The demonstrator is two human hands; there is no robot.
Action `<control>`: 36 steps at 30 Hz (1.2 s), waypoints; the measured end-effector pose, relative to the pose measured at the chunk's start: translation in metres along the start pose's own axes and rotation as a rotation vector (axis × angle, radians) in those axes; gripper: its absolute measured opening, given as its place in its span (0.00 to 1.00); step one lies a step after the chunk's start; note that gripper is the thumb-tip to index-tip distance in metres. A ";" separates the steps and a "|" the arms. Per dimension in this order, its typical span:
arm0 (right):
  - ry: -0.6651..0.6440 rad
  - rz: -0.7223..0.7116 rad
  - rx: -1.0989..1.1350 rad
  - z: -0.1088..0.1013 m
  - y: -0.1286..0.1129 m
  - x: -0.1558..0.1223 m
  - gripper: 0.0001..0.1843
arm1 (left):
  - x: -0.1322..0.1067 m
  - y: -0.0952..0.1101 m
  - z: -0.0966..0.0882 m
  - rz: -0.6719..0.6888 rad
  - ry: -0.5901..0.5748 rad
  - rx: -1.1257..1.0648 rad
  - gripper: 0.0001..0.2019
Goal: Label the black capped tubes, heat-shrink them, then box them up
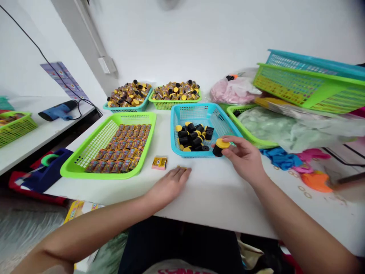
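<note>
My right hand (pixel 243 158) pinches a small black canister with a yellow lid (pixel 221 147) between thumb and fingers, at the front right corner of a blue basket (pixel 174 131). Inside that basket lies a loose heap of similar black canisters (pixel 195 137). Low on the white table, my left hand (pixel 169 185) rests palm down with its fingers stretched out. Its fingertips touch a small yellow printed piece, mostly hidden under them. Just left of these fingers lies a flat yellow and pink printed label (pixel 159 163).
A green basket (pixel 65 167) on the left holds rows of wrapped canisters (pixel 122 148). Two heaped baskets stand by the wall. Stacked baskets (pixel 302 82), plastic bags (pixel 273 125) and coloured balloon-like pieces (pixel 285 158) crowd the right. A blue heat gun (pixel 59 111) and tape dispenser (pixel 53 169) are left.
</note>
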State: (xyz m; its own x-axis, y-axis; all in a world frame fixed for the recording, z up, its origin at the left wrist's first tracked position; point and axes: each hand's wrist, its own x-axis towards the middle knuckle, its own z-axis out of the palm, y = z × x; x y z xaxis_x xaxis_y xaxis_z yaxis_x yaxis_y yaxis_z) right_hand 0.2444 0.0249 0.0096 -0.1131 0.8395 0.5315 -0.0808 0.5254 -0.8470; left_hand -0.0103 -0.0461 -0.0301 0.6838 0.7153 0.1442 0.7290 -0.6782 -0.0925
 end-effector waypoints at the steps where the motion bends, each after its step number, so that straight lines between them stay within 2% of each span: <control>1: -0.021 -0.006 0.013 0.000 0.000 0.000 0.11 | 0.002 0.000 0.004 0.008 -0.019 0.057 0.24; 5: -0.078 0.002 0.040 0.001 0.000 -0.001 0.12 | 0.003 -0.005 0.001 0.228 -0.018 0.333 0.34; 8: -0.107 -0.010 0.051 0.001 0.000 -0.001 0.12 | 0.001 -0.002 -0.008 0.281 -0.059 0.349 0.36; 11: -0.127 -0.036 0.051 0.002 0.001 -0.002 0.13 | 0.003 -0.003 -0.015 0.163 -0.151 0.037 0.34; 14: -0.144 -0.058 0.045 0.002 0.001 -0.004 0.14 | 0.008 -0.011 -0.019 -0.084 -0.227 -0.383 0.34; 16: -0.161 -0.065 0.054 0.004 -0.001 -0.006 0.15 | 0.012 -0.017 -0.025 -0.224 -0.232 -0.527 0.32; 19: -0.153 -0.061 0.071 0.009 -0.004 -0.008 0.15 | 0.019 -0.020 -0.039 -0.271 -0.076 -0.707 0.25; 21: -0.125 -0.043 0.090 0.013 -0.006 -0.010 0.14 | 0.026 -0.018 -0.050 -0.248 0.037 -0.921 0.15; 23: -0.103 -0.016 0.132 0.018 -0.007 -0.013 0.13 | 0.035 -0.016 -0.057 -0.259 0.095 -1.144 0.06; 26: -0.071 0.053 0.216 0.024 -0.007 -0.017 0.12 | 0.045 -0.014 -0.050 -0.300 0.085 -1.311 0.10; 31: 0.104 0.188 0.227 0.030 -0.006 -0.022 0.14 | 0.041 -0.015 -0.022 -0.223 0.121 -1.234 0.21; 34: 0.127 0.261 0.247 0.033 -0.008 -0.023 0.17 | 0.034 -0.016 -0.013 -0.152 0.142 -1.251 0.33; 36: 0.112 0.305 0.257 0.035 -0.010 -0.023 0.18 | 0.032 -0.016 -0.009 -0.147 0.187 -1.289 0.36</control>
State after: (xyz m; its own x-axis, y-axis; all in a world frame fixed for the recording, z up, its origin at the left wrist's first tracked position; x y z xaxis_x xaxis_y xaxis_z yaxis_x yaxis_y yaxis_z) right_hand 0.2134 -0.0047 0.0056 -0.0631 0.9686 0.2406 -0.3064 0.2106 -0.9283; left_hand -0.0003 -0.0143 -0.0155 0.5105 0.8325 0.2152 0.1709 -0.3436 0.9234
